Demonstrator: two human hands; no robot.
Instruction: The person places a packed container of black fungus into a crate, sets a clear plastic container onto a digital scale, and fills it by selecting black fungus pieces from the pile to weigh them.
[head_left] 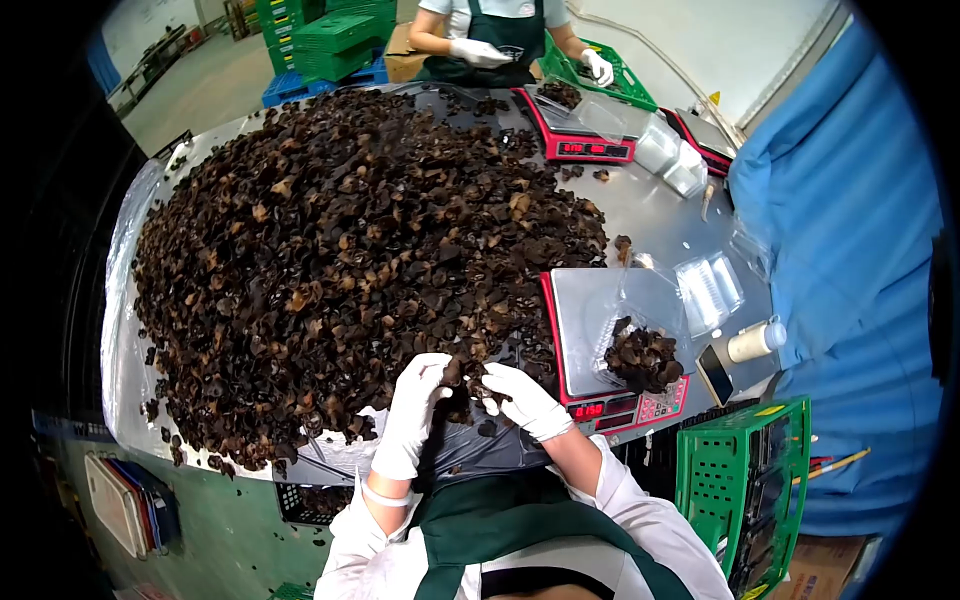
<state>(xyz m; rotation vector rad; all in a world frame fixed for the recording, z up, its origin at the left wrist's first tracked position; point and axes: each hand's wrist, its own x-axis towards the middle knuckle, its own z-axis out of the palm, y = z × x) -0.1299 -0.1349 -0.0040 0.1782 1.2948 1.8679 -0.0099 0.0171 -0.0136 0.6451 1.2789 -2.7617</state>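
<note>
A large heap of dark brown wood ear mushrooms (340, 240) covers much of the steel table. At its near edge, my gloved left hand (418, 398) has its fingers closed on a brownish wood ear mushroom (453, 374). Facing it, my gloved right hand (526, 400) is curled, thumb and fingertips around small dark pieces at the heap's edge; exactly what it grips is partly hidden. Right of my hands is a red-framed scale (590, 290). On it, a clear plastic box (604, 345) holds a clump of wood ear mushrooms (642, 358), and the display shows red digits.
A person in a dark apron (505, 40) stands across the table by a second scale (590, 148). Clear plastic trays (710, 290), a phone (715, 375) and a cream bottle (757, 341) lie at right. Below them stands a green crate (715, 470); a blue curtain (840, 220) hangs beyond.
</note>
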